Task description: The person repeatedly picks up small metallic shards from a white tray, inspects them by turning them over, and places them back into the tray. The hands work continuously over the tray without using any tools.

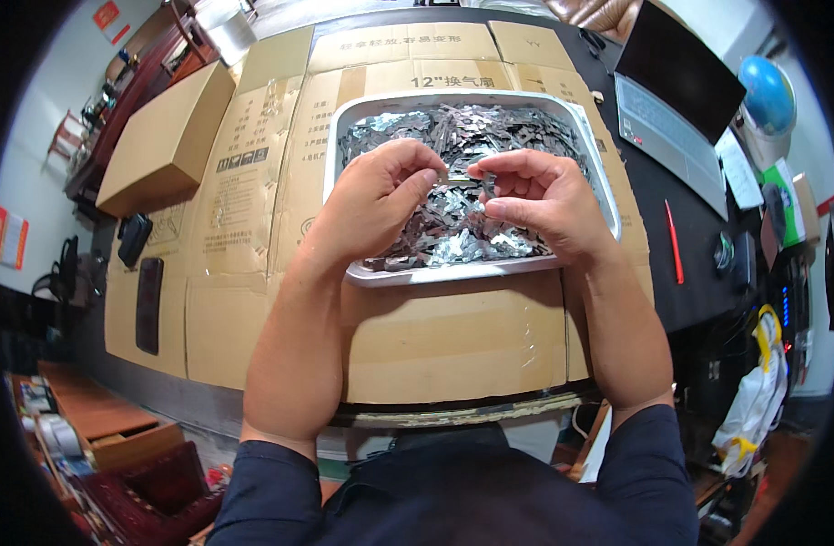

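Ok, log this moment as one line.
left hand: pinching small metal piece | right hand: pinching same piece | below: white tray of metal pieces

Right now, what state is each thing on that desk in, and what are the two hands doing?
Left hand: raised over the tray, pinching one end of a small metal piece.
Right hand: pinching its other end.
Tray: full of small silvery metal pieces.
Laptop: open, screen dark.
Cardboard box: closed.
Cardboard sheets: flattened, covering the desk.
Phone: lying flat, screen dark.

Cardboard-covered table [253, 209], open laptop [672, 100], globe [767, 91], white walls, cluttered wooden shelving [144, 73].
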The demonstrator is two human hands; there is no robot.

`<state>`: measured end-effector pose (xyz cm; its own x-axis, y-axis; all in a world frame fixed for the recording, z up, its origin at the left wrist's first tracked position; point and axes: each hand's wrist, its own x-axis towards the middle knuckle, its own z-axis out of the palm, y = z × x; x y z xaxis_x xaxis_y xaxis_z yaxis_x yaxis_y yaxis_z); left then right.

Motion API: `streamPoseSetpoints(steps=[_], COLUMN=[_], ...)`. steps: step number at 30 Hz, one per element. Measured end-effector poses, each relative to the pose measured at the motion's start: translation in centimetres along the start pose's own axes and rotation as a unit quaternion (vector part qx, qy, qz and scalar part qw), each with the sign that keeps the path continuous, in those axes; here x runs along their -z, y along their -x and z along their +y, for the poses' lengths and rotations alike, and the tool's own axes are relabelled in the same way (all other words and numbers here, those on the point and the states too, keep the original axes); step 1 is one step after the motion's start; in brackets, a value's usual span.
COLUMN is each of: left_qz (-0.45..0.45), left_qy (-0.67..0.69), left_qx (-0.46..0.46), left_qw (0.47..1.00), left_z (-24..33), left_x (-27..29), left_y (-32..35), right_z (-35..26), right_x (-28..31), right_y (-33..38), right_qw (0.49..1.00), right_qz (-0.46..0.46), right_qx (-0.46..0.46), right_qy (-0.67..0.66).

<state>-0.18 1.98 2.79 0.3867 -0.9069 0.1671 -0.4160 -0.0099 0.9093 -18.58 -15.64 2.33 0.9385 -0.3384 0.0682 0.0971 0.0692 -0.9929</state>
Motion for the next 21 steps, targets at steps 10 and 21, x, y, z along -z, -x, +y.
streamPoseSetpoints(steps=[10,21], left_qz=[0.01,0.035], left_qy=[0.089,0.394], left_qx=[0.01,0.094], left_qw=[0.996,0.914], left_z=[-0.2,-0.3], left_x=[-1.7,-3.0], left_y=[-0.2,-0.3], right_z=[0.5,1.7], right_x=[-0.9,-1.5], right_y=[0.1,0.3], right_qw=[0.998,0.995], right_qz=[-0.054,0.009], right_qx=[-0.023,0.1], right_qy=[-0.037,0.028])
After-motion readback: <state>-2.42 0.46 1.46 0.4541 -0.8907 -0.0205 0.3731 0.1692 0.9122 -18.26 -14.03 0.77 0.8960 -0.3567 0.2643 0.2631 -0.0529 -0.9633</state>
